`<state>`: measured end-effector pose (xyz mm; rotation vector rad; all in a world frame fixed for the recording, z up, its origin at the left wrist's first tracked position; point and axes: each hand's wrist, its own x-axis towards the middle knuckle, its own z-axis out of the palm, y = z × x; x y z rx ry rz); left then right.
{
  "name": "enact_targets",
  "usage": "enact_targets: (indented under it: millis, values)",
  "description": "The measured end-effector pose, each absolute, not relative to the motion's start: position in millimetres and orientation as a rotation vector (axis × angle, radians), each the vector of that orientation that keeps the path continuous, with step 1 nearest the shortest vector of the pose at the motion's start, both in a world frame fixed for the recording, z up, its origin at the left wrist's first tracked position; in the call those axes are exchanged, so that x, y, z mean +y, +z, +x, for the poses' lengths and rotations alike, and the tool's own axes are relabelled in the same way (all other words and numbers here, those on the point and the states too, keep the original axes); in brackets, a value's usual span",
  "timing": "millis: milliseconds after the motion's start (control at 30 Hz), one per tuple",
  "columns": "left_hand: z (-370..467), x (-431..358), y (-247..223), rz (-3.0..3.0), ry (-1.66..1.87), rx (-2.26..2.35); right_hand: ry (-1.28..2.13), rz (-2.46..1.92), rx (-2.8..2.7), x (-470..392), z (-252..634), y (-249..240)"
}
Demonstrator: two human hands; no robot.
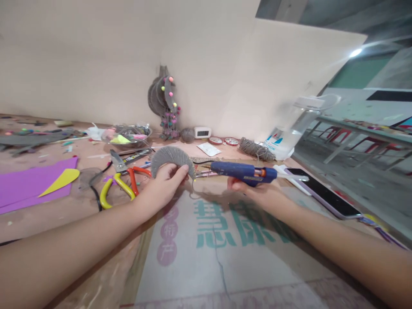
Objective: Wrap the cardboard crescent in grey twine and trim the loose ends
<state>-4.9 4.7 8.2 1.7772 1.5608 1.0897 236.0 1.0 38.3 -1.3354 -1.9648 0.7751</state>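
Note:
My left hand (170, 182) grips the lower edge of a grey yarn-wrapped crescent (172, 156), fingers and thumb pressed on it. A strand of grey yarn trails from its right end down over the printed board (180, 283). My right hand (254, 189) is wrapped round the handle of a blue glue gun (238, 171). The gun's metal nozzle points left, close to the crescent's right end; whether they touch is not clear. A clear glue stick comes out of the gun's back.
Yellow-handled scissors (120, 186), orange-handled pliers (133, 180) and purple sheets (28, 184) lie left. Behind are a bowl of bits (128, 136), a hanging grey ornament (164, 98), a yarn bundle (255, 149) and a clear bottle (286, 133). A phone (325, 193) lies right.

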Motion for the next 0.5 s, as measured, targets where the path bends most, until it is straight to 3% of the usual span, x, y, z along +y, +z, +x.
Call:
enact_targets:
  millis: [500]
  values:
    - [-4.6, -1.4, 8.8, 1.772, 1.073, 1.544, 0.741, -1.386, -1.963, -6.2, 235.3, 26.2]
